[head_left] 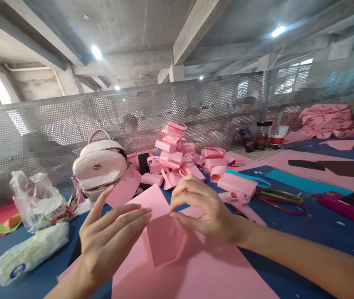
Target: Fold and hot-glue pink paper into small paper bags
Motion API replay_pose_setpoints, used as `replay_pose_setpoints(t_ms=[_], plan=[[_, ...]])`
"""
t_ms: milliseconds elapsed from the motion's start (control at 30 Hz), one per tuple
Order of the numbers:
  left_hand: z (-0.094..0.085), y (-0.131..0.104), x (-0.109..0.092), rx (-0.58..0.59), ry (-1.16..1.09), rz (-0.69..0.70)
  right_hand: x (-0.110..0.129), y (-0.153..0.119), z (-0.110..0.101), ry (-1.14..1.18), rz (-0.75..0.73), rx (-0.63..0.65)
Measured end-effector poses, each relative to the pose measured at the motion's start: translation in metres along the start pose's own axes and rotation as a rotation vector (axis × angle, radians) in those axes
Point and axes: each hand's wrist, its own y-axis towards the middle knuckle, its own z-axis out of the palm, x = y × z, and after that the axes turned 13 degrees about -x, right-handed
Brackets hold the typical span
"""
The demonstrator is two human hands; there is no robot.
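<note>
A folded piece of pink paper (161,241) stands on a large pink sheet (214,274) in front of me. My right hand (198,207) pinches its upper right edge between thumb and fingers. On its left side, my left hand (111,232) has its fingers stretched out, the fingertips resting against the upper edge of the fold. More flat pink paper (152,195) lies just behind the folded piece. A pink glue gun (241,203) lies to the right of my right hand.
Folded pink paper pieces (172,153) are heaped behind my hands. A white backpack (100,166), a plastic bag (33,199) and a tissue pack (30,253) sit to the left. Coiled cords (281,199) and a magenta device (348,207) lie right. A perforated metal screen (96,112) spans the back.
</note>
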Motion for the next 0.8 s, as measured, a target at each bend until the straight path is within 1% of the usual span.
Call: replay_pose_setpoints(t_ms=[233,367,800], plan=[[0.001,0.0,-0.001,0.001,-0.005,-0.004,-0.001,-0.002,0.0,-0.037,-0.05,-0.008],[0.002,0.0,-0.002,0.002,-0.008,-0.011,0.001,-0.002,0.0,-0.053,-0.054,-0.019],[0.002,-0.001,-0.005,0.016,-0.014,0.006,0.014,-0.002,0.004,-0.136,-0.095,-0.011]])
